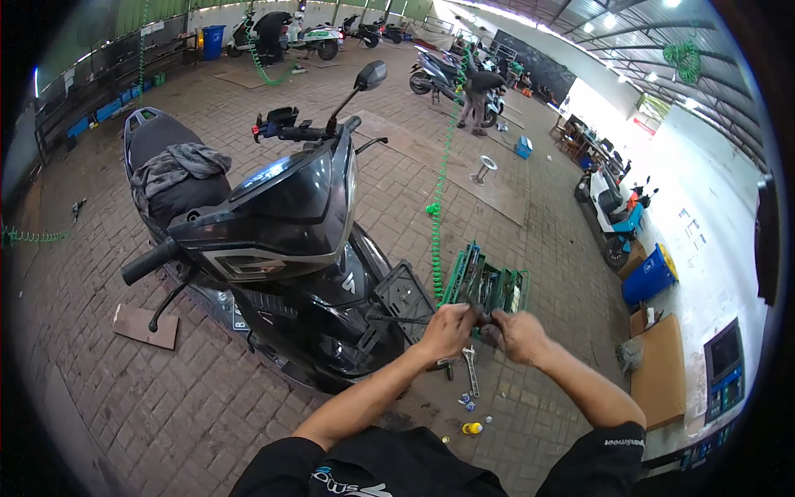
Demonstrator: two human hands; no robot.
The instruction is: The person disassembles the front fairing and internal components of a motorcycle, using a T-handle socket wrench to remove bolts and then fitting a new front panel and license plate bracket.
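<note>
My left hand [447,330] and my right hand [522,335] are close together in front of me, both with curled fingers. Between them is a small dark part [482,315] whose kind I cannot make out; both hands grip it. Just beyond my hands a green metal toolbox [517,290] stands unfolded on the floor, full of tools. To the left is a black scooter [290,224], its front wheel area partly hidden by a dark panel [403,291]. Below my hands an adjustable wrench [472,370] lies on the floor.
A small yellow bottle [472,428] lies near my body. Green coiled air hoses [447,149] hang down. Farther off are a blue bin [650,275], a parked blue and white scooter [613,203], a metal stand [483,170] and a bending person [480,91]. A cloth [186,163] covers the scooter's seat.
</note>
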